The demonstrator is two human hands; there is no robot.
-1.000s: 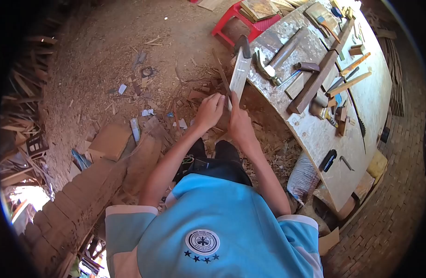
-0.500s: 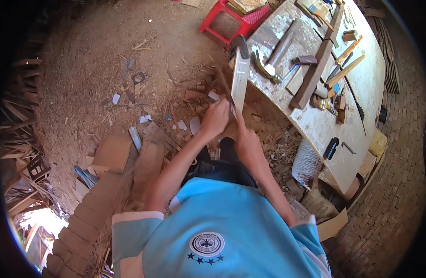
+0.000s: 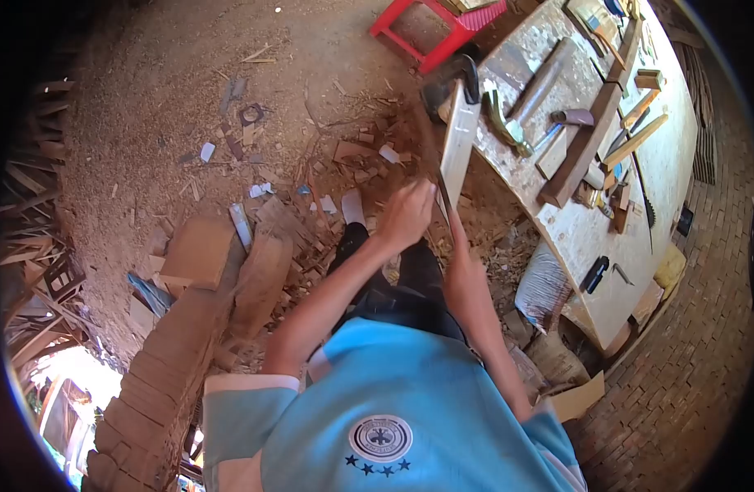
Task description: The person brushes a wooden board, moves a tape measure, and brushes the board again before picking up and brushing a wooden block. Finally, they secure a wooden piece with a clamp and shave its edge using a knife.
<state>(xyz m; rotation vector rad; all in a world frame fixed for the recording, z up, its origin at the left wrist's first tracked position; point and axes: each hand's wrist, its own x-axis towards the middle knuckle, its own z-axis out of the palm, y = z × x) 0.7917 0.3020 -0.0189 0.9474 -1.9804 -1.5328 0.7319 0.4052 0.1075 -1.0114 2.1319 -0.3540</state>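
Observation:
A pale wooden board (image 3: 459, 148) with small marks stands out from the table's left corner, beneath a dark curved clamp (image 3: 467, 78). Along its left side runs a thin, dark saw-like blade (image 3: 443, 193), its far part blurred. My left hand (image 3: 408, 215) is closed at the blade's left side, near the board's close end. Just right of and below it, my right hand (image 3: 466, 275) is wrapped round the near end of the same tool, index finger stretched along it. The handle is mostly hidden by my fingers.
The worktable (image 3: 566, 238) on the right bears a hammer (image 3: 508, 127), a long dark beam (image 3: 586, 123), chisels and a black-handled tool (image 3: 594, 275). Behind stands a red stool (image 3: 443, 37). Wood scraps cover the floor; a rough timber (image 3: 159, 377) lies at left.
The view has shifted, so the table and board appear farther right and lower. Both hands remain at the tool beside the board and also appear farther right and lower.

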